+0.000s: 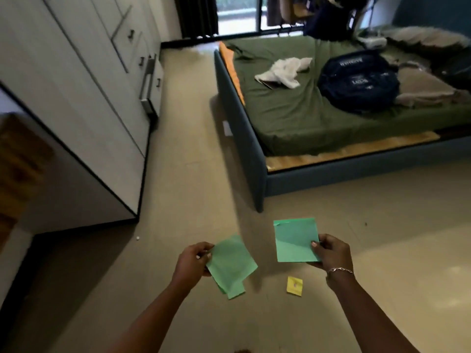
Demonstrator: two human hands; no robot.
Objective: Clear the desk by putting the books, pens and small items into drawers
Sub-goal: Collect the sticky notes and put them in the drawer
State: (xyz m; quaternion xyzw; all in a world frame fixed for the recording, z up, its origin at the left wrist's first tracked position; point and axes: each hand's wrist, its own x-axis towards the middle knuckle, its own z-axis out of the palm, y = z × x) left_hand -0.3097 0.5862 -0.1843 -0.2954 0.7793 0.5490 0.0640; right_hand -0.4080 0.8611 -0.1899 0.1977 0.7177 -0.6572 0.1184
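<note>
Paper is in both our hands: our left hand [193,261] pinches a loose sheaf of green sheets [230,266] by its left edge, and our right hand [331,253] pinches another green sheet [293,242] by its right edge. The two lots are apart, held above the floor [191,149]. Near them, a yellow note [295,285] lies on the floor. Farther off, a white cloth [285,68] and a dark blue backpack [356,80] rest on the bed [288,118].
</note>
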